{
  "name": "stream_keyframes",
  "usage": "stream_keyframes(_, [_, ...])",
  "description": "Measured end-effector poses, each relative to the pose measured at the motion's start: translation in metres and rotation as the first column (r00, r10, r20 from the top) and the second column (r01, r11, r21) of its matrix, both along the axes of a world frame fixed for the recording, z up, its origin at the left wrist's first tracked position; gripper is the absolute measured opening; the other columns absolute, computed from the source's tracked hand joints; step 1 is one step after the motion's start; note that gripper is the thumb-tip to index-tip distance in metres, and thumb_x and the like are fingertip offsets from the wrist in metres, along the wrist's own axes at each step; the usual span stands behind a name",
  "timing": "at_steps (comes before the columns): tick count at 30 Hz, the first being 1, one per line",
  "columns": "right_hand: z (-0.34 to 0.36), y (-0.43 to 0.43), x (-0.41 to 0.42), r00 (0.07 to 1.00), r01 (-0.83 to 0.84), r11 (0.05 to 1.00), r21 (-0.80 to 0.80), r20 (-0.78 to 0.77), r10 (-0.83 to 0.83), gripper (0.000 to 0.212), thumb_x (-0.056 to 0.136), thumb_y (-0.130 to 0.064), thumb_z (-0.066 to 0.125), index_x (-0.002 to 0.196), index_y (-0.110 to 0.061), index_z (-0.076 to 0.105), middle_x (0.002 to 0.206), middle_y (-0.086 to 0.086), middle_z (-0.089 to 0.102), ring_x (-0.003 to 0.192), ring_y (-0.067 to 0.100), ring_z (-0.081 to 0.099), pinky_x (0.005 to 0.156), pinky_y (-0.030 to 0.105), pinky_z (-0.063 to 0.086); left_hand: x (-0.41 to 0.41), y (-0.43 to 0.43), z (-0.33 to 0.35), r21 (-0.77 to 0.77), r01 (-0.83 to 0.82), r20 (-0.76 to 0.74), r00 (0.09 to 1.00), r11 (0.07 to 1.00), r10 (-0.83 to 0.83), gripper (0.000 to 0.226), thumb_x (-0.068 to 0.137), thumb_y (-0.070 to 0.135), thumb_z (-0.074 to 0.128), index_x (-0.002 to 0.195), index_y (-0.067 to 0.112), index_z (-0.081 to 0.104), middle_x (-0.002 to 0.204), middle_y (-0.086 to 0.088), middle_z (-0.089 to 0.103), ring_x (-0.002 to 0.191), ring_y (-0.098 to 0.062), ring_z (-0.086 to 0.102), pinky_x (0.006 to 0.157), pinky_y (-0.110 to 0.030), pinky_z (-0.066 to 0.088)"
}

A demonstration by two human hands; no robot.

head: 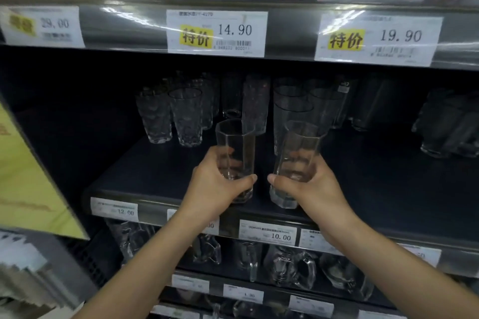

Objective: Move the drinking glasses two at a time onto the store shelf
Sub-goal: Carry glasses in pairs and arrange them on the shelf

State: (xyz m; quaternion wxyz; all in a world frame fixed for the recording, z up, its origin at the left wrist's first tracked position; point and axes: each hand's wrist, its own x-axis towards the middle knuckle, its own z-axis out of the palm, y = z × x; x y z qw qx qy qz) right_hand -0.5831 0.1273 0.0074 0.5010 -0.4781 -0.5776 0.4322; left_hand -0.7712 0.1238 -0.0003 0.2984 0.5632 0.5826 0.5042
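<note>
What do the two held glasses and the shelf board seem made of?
Left glass in the left hand and right glass in the right hand: clear, glossy, probably glass; skin shows through, thick bases. Shelf board: dark matte, perhaps painted metal; unclear.

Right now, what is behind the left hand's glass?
Behind the held glass, a tall textured glass and a plain glass stand on the shelf. The left hand hides what is behind its lower half.

Left hand (215, 185), right hand (312, 186); both curled
</note>
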Motion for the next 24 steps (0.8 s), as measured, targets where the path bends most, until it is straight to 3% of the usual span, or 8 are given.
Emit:
stream_keyframes(4, [-0.001,0.008,-0.018,0.998,-0.055,0.998,-0.002,0.019,0.055,0.047,0.073,-0.013,0.086,0.103,-0.033,0.055,0.087,-0.016,0.071,0.079,-0.009,0.067,0.062,0.009,0.049,-0.011,0.02,-0.001,-0.02,0.022,-0.033,0.999,1.0,-0.023,0.065,0.07,0.025,0.087,0.124,0.02,0.051,0.106,0.005,0.069,0.093,-0.005,0.068,0.075,-0.018,0.055])
stream_keyframes(14, [-0.007,0.03,-0.046,0.989,-0.132,0.991,-0.031,0.055,0.134,0.049,0.075,-0.009,0.083,0.107,-0.031,0.054,0.096,-0.009,0.069,0.08,-0.002,0.068,0.061,0.013,0.048,-0.032,0.064,0.003,-0.047,0.073,-0.027,0.997,0.996,-0.074,0.069,0.074,0.02,0.085,0.131,0.014,0.047,0.118,-0.002,0.064,0.104,-0.014,0.064,0.08,-0.023,0.055])
stream_keyframes(16, [-0.008,0.034,-0.049,0.987,-0.138,0.99,-0.041,0.072,0.141,0.048,0.076,-0.011,0.083,0.109,-0.03,0.054,0.098,-0.01,0.069,0.081,-0.002,0.068,0.064,0.015,0.048,-0.032,0.069,0.004,-0.055,0.071,-0.041,0.996,0.996,-0.073,0.071,0.075,0.021,0.084,0.134,0.013,0.045,0.119,-0.003,0.062,0.106,-0.015,0.062,0.078,-0.022,0.054])
stream_keyframes(19, [-0.009,0.037,-0.05,0.985,-0.109,0.993,-0.045,0.13,0.114,0.047,0.075,-0.019,0.084,0.109,-0.032,0.055,0.099,-0.014,0.07,0.085,-0.008,0.066,0.074,0.015,0.048,-0.034,0.073,0.003,-0.065,0.043,-0.051,0.998,0.997,-0.046,0.071,0.075,0.024,0.084,0.131,0.011,0.044,0.119,-0.004,0.062,0.106,-0.016,0.062,0.085,-0.032,0.056])
stream_keyframes(24, [-0.007,0.043,-0.05,0.974,-0.028,1.0,-0.006,0.226,0.028,0.047,0.076,-0.025,0.084,0.111,-0.026,0.052,0.09,-0.011,0.065,0.066,-0.017,0.059,0.052,0.002,0.042,-0.048,0.063,0.002,-0.075,0.016,-0.082,0.996,0.997,-0.022,0.061,0.075,0.023,0.084,0.122,0.016,0.046,0.111,0.001,0.063,0.1,-0.014,0.063,0.073,-0.023,0.055])
